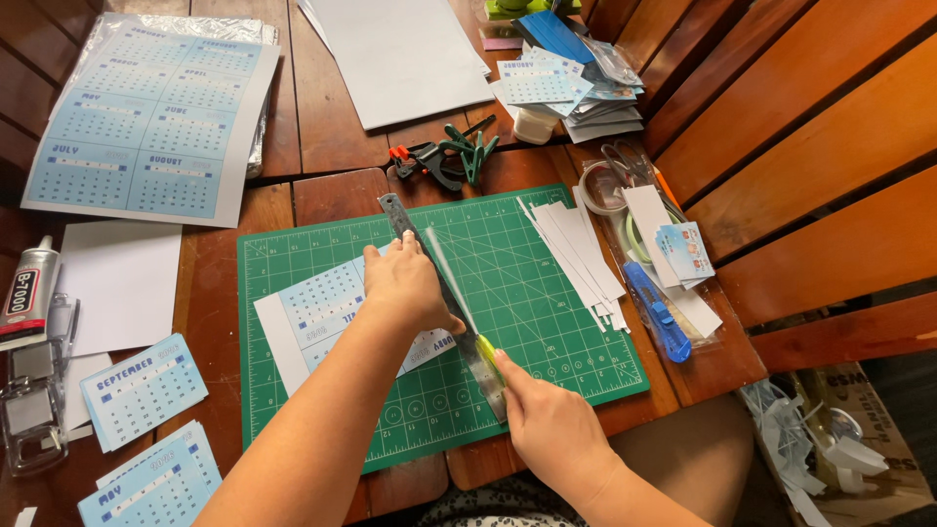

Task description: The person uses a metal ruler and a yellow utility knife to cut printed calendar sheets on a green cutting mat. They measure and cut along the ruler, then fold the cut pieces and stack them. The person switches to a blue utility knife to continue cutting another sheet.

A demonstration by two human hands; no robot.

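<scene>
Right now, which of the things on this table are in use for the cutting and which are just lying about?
In use: left hand pressing the metal ruler on the calendar sheet; right hand holding the yellow knife; green cutting mat.

Lying about: blue utility knife, scissors, glue tube, green clamps, uncut calendar page, paper strips.

A blue plastic utility knife (pixel 657 312) is laid just right of the green cutting mat (pixel 547 322). Narrow white paper strips (pixel 576 256) are spread over the mat's upper right corner. Green spring clamps (pixel 470 148) are placed above it, and a grey glue tube (pixel 27 291) far to its left.
</scene>
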